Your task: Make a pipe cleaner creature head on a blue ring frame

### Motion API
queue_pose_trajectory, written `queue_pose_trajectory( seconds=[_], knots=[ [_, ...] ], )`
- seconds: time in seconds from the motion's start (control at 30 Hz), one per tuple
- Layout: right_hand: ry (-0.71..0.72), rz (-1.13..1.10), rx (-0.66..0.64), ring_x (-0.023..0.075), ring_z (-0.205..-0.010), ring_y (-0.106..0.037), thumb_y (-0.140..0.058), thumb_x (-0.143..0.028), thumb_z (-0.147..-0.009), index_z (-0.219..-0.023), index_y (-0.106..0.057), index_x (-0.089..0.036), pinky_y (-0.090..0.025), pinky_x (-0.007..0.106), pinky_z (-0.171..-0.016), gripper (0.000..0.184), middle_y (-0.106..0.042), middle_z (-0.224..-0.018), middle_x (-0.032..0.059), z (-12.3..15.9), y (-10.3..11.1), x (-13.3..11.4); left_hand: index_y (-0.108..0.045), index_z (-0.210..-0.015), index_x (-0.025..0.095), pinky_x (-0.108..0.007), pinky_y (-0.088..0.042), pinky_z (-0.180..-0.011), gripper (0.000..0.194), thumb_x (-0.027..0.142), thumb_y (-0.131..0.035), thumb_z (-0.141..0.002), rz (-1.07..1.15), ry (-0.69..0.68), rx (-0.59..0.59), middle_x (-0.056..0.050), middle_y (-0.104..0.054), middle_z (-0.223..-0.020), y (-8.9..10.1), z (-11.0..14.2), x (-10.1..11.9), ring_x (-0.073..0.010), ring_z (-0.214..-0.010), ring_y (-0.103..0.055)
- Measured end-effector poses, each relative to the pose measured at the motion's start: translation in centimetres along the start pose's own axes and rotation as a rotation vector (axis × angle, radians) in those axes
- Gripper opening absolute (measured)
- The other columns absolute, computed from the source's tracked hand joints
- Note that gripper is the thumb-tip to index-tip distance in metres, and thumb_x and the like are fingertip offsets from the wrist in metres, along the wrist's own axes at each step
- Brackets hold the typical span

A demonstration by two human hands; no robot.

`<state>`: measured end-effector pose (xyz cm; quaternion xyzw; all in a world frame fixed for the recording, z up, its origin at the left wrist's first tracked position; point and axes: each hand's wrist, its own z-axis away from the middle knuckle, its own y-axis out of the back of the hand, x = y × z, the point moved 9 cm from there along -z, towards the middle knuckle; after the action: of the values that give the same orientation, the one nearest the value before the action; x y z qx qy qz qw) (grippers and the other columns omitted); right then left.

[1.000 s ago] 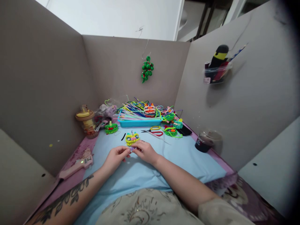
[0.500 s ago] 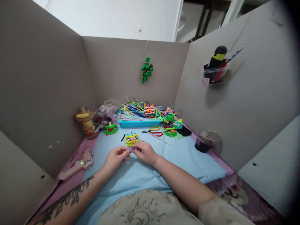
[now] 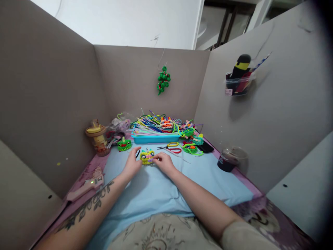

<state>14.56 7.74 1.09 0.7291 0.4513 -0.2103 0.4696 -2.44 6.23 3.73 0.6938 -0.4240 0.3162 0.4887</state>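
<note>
A small yellow-green pipe-cleaner figure (image 3: pixel 147 156) with pink and blue details lies on the light blue cloth (image 3: pixel 203 173). My left hand (image 3: pixel 133 163) rests beside its left edge, fingers stretched forward and touching it. My right hand (image 3: pixel 162 161) is at its right edge, fingertips pinched against the figure. A short black piece (image 3: pixel 138 153) lies just beyond my left fingers.
A blue tray (image 3: pixel 155 138) heaped with coloured pipe cleaners stands at the back. Red and yellow scissors (image 3: pixel 171 148), a green figure (image 3: pixel 124 144), a jar (image 3: pixel 97 138), a dark cup (image 3: pixel 229 160), a pink glue gun (image 3: pixel 85 184). Grey cardboard walls enclose three sides.
Both hands moved forward from a nearer spot, where they pinched a small purple bit, up to the yellow-green figure. My left fingers have straightened out.
</note>
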Motion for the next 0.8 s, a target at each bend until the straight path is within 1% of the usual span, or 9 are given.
queue_pose_trajectory(
  seconds=[0.1,0.17,0.27,0.33,0.43,0.5,0.6,0.7,0.8],
  knots=[
    [-0.050,0.018,-0.024,0.0142,-0.067,-0.056,-0.066,-0.022,-0.068,-0.072,-0.071,-0.021,-0.041,0.024,-0.065,0.007,-0.065,-0.070,0.0011,0.1,-0.7,0.3,-0.037,-0.127,0.009,-0.048,-0.026,-0.104,0.081,0.009,-0.063,-0.050,-0.076,-0.097,-0.152,-0.020,-0.039,-0.134,-2.6,-1.1,-0.5,-0.0339,-0.126,-0.033],
    [-0.107,0.007,-0.051,0.0144,-0.065,-0.057,-0.066,-0.023,-0.068,-0.072,-0.071,-0.021,-0.041,0.024,-0.063,0.007,-0.066,-0.069,0.0003,0.1,-1.3,0.7,-0.027,-0.134,0.010,-0.046,-0.024,-0.105,0.092,0.011,-0.065,-0.050,-0.066,-0.132,-0.216,-0.020,-0.030,-0.140,-3.6,-1.2,-1.2,-0.0335,-0.129,-0.029],
    [-0.155,-0.014,-0.078,0.0142,-0.063,-0.058,-0.066,-0.024,-0.068,-0.073,-0.071,-0.021,-0.040,0.023,-0.061,0.008,-0.068,-0.067,-0.0005,0.2,-1.8,1.1,-0.015,-0.138,0.012,-0.045,-0.020,-0.107,0.098,0.017,-0.067,-0.056,-0.045,-0.153,-0.274,-0.021,-0.019,-0.145,-4.2,-0.9,-2.1,-0.0311,-0.133,-0.022],
    [-0.145,0.025,-0.066,0.0142,-0.063,-0.058,-0.066,-0.026,-0.068,-0.072,-0.070,-0.021,-0.039,0.023,-0.060,0.008,-0.067,-0.067,-0.0002,0.1,-1.7,1.0,-0.010,-0.139,0.012,-0.044,-0.020,-0.107,0.097,0.024,-0.066,-0.062,-0.033,-0.154,-0.290,-0.021,-0.017,-0.145,-4.1,-0.8,-2.5,-0.0299,-0.133,-0.022],
    [-0.114,0.117,-0.035,0.0142,-0.065,-0.056,-0.065,-0.026,-0.068,-0.068,-0.067,-0.020,-0.038,0.023,-0.060,0.006,-0.065,-0.067,0.0004,0.1,-1.5,0.7,-0.007,-0.140,0.012,-0.044,-0.022,-0.106,0.092,0.032,-0.063,-0.069,-0.017,-0.132,-0.287,-0.021,-0.023,-0.143,-4.0,-0.9,-2.9,-0.0287,-0.132,-0.026],
    [-0.106,0.152,-0.022,0.0141,-0.065,-0.055,-0.065,-0.025,-0.067,-0.066,-0.065,-0.019,-0.037,0.023,-0.061,0.006,-0.064,-0.067,0.0005,0.0,-1.5,0.6,-0.006,-0.140,0.012,-0.044,-0.024,-0.105,0.091,0.032,-0.062,-0.071,0.003,-0.102,-0.281,-0.022,-0.027,-0.140,-4.0,-1.0,-3.2,-0.0285,-0.131,-0.028],
    [-0.113,0.166,-0.021,0.0136,-0.064,-0.053,-0.064,-0.024,-0.066,-0.064,-0.062,-0.019,-0.036,0.023,-0.060,0.006,-0.060,-0.066,-0.0003,0.0,-1.7,0.8,-0.008,-0.139,0.013,-0.043,-0.026,-0.104,0.090,0.030,-0.063,-0.070,0.026,-0.079,-0.268,-0.022,-0.033,-0.137,-4.0,-1.1,-3.3,-0.0285,-0.129,-0.031],
    [-0.133,0.153,-0.018,0.0130,-0.062,-0.051,-0.063,-0.022,-0.065,-0.063,-0.057,-0.018,-0.037,0.023,-0.059,0.007,-0.056,-0.063,-0.0017,-0.1,-1.8,1.2,-0.011,-0.139,0.011,-0.044,-0.030,-0.101,0.090,0.027,-0.064,-0.068,0.012,-0.065,-0.240,-0.021,-0.041,-0.130,-3.8,-1.2,-3.3,-0.0288,-0.123,-0.040],
    [-0.157,0.111,-0.001,0.0128,-0.062,-0.049,-0.062,-0.022,-0.063,-0.067,-0.055,-0.019,-0.039,0.023,-0.060,0.009,-0.054,-0.065,-0.0024,-0.2,-1.7,1.7,-0.011,-0.139,0.011,-0.045,-0.033,-0.098,0.091,0.025,-0.064,-0.067,-0.006,-0.043,-0.211,-0.019,-0.046,-0.123,-3.7,-1.3,-3.3,-0.0281,-0.115,-0.047]
  ],
)
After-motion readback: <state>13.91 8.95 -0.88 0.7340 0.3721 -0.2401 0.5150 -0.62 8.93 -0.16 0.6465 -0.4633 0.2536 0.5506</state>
